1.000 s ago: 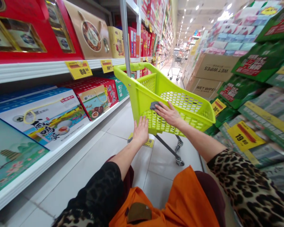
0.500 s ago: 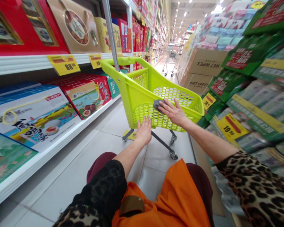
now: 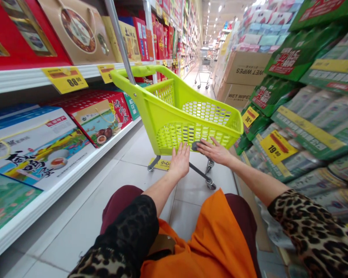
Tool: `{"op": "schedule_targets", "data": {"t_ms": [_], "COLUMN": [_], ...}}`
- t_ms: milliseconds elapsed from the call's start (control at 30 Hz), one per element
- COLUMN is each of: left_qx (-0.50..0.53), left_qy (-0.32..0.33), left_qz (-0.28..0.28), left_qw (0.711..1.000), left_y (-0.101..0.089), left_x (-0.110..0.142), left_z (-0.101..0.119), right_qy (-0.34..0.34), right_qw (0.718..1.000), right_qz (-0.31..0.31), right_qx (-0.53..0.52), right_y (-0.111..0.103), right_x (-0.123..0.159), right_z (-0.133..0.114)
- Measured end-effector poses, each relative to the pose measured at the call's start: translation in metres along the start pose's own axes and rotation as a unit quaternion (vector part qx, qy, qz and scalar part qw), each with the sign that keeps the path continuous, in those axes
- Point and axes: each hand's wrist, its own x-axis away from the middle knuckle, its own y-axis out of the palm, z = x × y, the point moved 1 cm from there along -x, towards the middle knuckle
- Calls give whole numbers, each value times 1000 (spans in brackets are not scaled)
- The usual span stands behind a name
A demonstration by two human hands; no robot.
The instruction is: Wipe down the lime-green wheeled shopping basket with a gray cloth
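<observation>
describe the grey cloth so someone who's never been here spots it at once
Find the yellow-green shopping cart, then the lower edge of its perforated near side. There, look for the person's right hand. The grey cloth is the small wad showing at its fingers, dull against bright plastic, while the left hand shows no cloth.

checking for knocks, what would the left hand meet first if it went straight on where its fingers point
The lower side wall of the lime-green cart basket. The left hand has its fingertips right at that wall in the picture; whether they touch it is hard to tell.
</observation>
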Motion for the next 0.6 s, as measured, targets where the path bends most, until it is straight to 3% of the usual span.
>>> {"op": "schedule_targets", "data": {"t_ms": [133,233,500,600], "left_qx": [10,14,17,18], "left_qy": [4,25,51,51], "left_qz": [19,24,18,13], "left_qw": [1000,999,998,998], "left_y": [-4,-6,-5,-5], "left_x": [-10,-13,-4,-6], "left_z": [13,26,38,39], "right_qy": [56,49,29,19], "right_qw": [995,994,999,999], "right_qz": [58,58,-34,-44], "right_qx": [57,74,29,23], "right_y": [-38,-48,-9,-12], "right_x": [-11,-4,68,74], "right_z": [34,48,12,9]}}
